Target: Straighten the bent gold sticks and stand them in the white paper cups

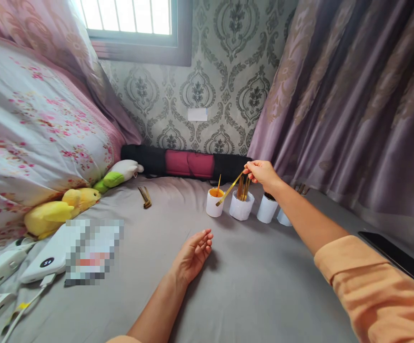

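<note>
My right hand [260, 172] pinches the upper end of a thin gold stick [231, 187] between thumb and fingers. The stick slants down to the left, and its lower end appears in front of a white cup [214, 207] with an orange inside and a pointed orange stick [218, 183] standing in it. Just below my right hand is a second white cup [241, 209] with several upright gold sticks [242, 189]. My left hand [194, 255] lies on the grey sheet [249, 276], palm turned sideways, fingers loosely bent and holding nothing.
More white cups [267, 211] stand to the right, partly behind my forearm. Several gold sticks [145, 197] lie on the sheet. At left are a power bank [49, 255], a power strip [3, 269] and plush toys [62, 209]. A dark flat object [396, 257] lies at right.
</note>
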`<state>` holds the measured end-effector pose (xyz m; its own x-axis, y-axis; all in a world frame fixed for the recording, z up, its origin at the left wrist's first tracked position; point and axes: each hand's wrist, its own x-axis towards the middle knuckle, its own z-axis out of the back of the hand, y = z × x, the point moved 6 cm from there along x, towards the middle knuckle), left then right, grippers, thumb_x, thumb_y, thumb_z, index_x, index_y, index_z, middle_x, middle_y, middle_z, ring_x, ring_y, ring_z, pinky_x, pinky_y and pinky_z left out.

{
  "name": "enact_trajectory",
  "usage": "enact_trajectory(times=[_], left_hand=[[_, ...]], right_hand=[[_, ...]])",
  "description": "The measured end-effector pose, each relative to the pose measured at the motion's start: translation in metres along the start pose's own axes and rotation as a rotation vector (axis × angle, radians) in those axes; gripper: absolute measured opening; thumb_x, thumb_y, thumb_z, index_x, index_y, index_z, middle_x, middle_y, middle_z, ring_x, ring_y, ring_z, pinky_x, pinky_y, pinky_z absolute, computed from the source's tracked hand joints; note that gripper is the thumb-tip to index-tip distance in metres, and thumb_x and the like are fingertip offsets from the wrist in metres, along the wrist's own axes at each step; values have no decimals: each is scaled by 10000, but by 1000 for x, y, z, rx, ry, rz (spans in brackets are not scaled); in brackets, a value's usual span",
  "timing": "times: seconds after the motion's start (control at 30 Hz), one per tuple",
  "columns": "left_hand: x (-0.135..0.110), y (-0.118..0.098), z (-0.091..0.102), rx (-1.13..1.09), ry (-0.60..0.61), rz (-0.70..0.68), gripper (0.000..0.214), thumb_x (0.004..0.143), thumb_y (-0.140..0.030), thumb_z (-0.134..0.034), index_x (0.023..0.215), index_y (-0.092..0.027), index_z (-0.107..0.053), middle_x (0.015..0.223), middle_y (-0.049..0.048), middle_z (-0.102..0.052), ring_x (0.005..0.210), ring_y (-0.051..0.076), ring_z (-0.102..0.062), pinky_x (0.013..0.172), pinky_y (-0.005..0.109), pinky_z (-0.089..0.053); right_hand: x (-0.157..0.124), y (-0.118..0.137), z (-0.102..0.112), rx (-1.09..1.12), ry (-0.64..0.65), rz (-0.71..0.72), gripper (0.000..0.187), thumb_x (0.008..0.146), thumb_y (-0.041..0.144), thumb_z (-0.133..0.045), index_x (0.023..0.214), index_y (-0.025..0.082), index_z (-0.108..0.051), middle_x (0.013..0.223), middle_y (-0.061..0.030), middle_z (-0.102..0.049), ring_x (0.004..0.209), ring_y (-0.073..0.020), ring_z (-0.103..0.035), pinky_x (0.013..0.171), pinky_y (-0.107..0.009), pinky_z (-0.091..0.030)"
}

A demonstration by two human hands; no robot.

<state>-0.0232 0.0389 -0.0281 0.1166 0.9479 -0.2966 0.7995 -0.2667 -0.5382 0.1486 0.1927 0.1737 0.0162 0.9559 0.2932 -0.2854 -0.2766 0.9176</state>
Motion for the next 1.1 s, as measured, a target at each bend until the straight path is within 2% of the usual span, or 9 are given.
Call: enact_trajectory(times=[0.2, 0.4, 0.7, 1.1], left_hand=[[2, -3, 1, 7, -3, -20, 217, 692, -140, -658, 893, -69, -624, 793, 66, -581, 612, 62, -527, 529, 152, -460], [3, -4, 0, -2, 13, -22, 219, 708, -135, -640, 917, -73, -617, 806, 65, -576, 623, 63, -526, 534, 153, -460], [3, -6, -2, 11, 37, -33, 240, 705, -140, -648, 931, -68, -613, 806, 56, -561, 629, 58, -516, 545, 155, -459], [5, -5, -2, 2, 35, -22, 233, 698, -134, -654, 920, -75, -613, 798, 49, -557, 626, 55, -516, 541, 150, -453]], right_hand=[[17, 1, 9, -48, -124, 10, 176, 830, 230, -473, 704, 126, -537, 611, -14, -589, 371, -18, -415, 309, -127, -276], [28, 3, 4, -155, -182, 84, 220, 803, 332, -502, 757, 125, -561, 669, -39, -626, 404, -25, -451, 335, -120, -303], [38, -4, -23, -376, -100, 172, 236, 800, 345, -476, 796, 145, -602, 708, -36, -662, 463, -57, -522, 394, -136, -366], [40, -25, -51, -445, 55, 159, 190, 797, 217, -448, 778, 153, -626, 668, -20, -664, 430, -49, -527, 413, -131, -374]])
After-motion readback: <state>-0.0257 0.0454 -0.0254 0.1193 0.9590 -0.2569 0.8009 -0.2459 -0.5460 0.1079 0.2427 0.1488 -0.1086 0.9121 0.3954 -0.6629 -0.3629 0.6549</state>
